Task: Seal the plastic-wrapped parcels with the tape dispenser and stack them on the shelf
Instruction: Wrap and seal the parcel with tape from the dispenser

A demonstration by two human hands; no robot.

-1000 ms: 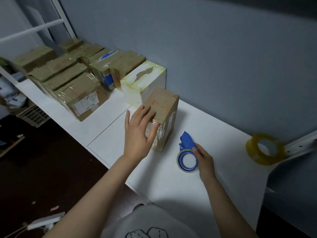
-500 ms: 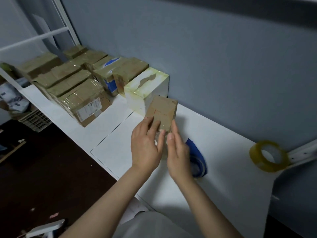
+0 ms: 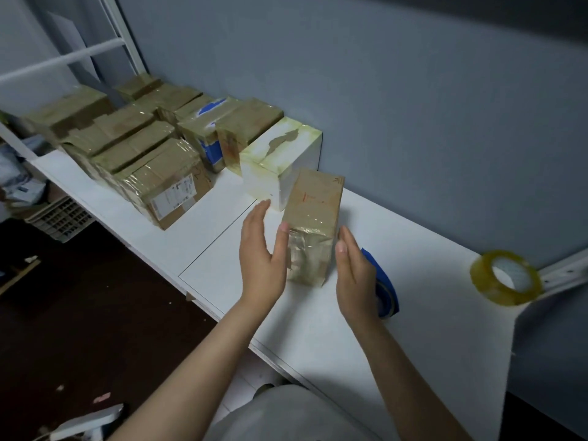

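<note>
**A:** Two grips are flanking one parcel, aren't they?

**B:** Yes. The brown parcel [image 3: 313,214] is standing upright on the white table [image 3: 429,329], toward its far edge and just beside a white box [image 3: 280,160].

**A:** Is either grip grasping it?

**B:** Neither. The left grip [image 3: 261,249] is hovering released with its fingers straight, the thumb tip meeting the parcel's near left edge. The right grip [image 3: 356,275] is also hanging released, palm facing the parcel's right side (whether its fingertips are touching the wrap, I cannot tell).

**A:** And the tape dispenser?

**B:** The blue tape dispenser [image 3: 386,288] is lying on the table just behind the right grip, which is partly hiding it. A yellowish tape roll [image 3: 506,276] is sitting near the table's right edge, well apart from the parcel.

**A:** What is sitting toward the left?

**B:** More wrapped parcels [image 3: 152,160] are crowding the far left stretch, running along the wall [image 3: 413,106] beyond the white box.
</note>
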